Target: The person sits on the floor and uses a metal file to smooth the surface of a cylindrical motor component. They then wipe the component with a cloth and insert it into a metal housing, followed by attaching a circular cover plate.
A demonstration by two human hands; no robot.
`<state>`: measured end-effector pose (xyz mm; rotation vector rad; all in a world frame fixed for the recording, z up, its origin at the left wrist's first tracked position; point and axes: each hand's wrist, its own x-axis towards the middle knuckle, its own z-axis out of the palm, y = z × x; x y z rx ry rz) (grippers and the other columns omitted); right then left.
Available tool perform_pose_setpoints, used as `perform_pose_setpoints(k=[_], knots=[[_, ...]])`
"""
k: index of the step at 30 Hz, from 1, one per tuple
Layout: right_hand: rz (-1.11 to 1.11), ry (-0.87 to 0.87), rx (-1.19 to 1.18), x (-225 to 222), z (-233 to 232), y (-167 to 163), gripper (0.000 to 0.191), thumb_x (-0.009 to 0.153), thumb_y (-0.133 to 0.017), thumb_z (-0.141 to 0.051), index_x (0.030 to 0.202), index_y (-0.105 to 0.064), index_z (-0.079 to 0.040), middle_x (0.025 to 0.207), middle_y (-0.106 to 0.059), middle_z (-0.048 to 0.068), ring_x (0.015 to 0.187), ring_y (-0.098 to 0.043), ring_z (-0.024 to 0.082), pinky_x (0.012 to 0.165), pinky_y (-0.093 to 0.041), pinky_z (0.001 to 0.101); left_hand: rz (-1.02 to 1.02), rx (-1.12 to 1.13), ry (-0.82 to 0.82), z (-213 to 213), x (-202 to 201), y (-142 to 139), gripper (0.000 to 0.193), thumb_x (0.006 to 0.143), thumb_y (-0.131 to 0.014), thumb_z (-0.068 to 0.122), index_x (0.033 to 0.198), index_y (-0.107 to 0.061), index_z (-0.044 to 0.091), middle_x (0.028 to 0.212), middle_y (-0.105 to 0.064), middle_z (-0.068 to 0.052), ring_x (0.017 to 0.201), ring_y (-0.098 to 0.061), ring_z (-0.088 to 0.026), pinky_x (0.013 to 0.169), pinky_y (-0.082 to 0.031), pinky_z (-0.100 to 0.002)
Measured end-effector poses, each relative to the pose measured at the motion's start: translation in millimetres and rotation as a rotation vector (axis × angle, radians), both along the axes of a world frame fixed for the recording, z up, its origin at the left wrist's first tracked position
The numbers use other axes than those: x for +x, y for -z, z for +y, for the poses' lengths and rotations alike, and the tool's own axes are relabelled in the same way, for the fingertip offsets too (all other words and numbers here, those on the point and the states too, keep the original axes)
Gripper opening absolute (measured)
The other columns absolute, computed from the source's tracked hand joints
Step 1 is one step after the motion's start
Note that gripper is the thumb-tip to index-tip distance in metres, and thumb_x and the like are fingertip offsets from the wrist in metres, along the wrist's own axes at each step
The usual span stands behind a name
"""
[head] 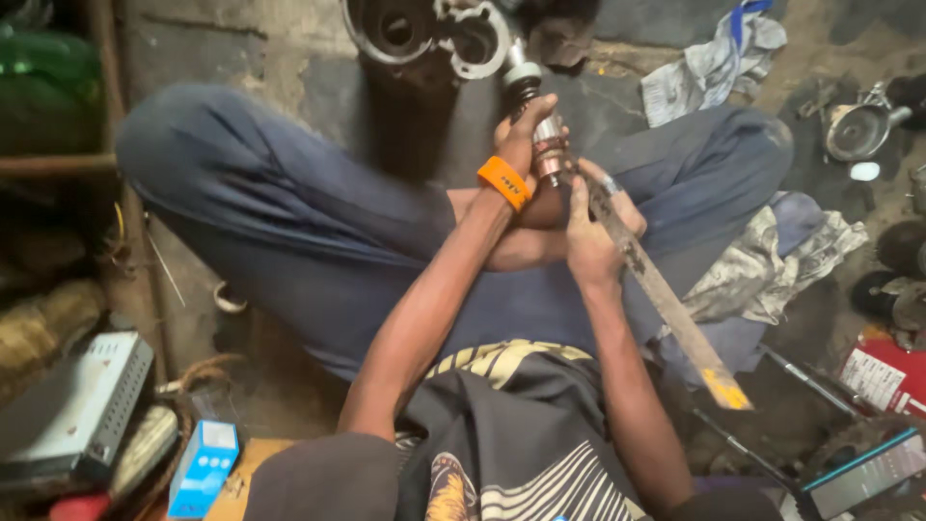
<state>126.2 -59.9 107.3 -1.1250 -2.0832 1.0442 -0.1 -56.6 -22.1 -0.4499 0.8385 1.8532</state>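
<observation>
Sat cross-legged on the floor, both arms stretched forward over the lap. Left hand [526, 130] – orange wristband [504, 181] at the wrist – clenched around a metal shaft [546, 145], holding it near upright above the crossed shins, its top end toward a round metal housing [395, 29] on the ground. Right hand [590, 236] wrapped tight around a long flat metal bar [666, 299], upper end touching the shaft, lower yellow-tipped end slanting down past the right knee. Small blue box [204, 466] lay shut near the left hip – contents hidden.
</observation>
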Motion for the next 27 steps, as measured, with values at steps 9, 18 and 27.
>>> perform_pose_setpoints(k=[9,18,27], knots=[[0.064,-0.004,-0.055,0,-3,0,0.02,0.101,-0.069,0.0,0.12,-0.072,0.0,0.104,-0.078,0.012,0.093,-0.074,0.014,0.084,-0.059,0.0284,0.042,0.032,-0.016,-1,-4,-2,0.039,0.082,-0.084,0.021,0.102,-0.056,0.003,0.078,-0.066,-0.011,0.06,-0.067,-0.02,0.052,-0.06,-0.034],[0.063,-0.006,-0.052,1,-1,3,0.02,0.101,-0.068,-0.001,0.12,-0.072,0.001,0.105,-0.078,0.012,0.095,-0.073,0.014,0.084,-0.058,0.0304,0.088,-0.022,0.02,2,-3,-2,0.042,0.078,-0.084,0.024,0.1,-0.056,0.002,0.075,-0.064,-0.01,0.059,-0.067,-0.02,0.047,-0.059,-0.035],[0.105,-0.018,-0.034,2,6,17,0.017,0.102,-0.069,-0.001,0.119,-0.073,0.002,0.104,-0.077,0.01,0.094,-0.073,0.014,0.084,-0.058,0.029,0.115,-0.002,0.001,3,-3,2,0.041,0.077,-0.085,0.024,0.102,-0.061,0.002,0.078,-0.067,-0.009,0.063,-0.07,-0.019,0.053,-0.062,-0.034]])
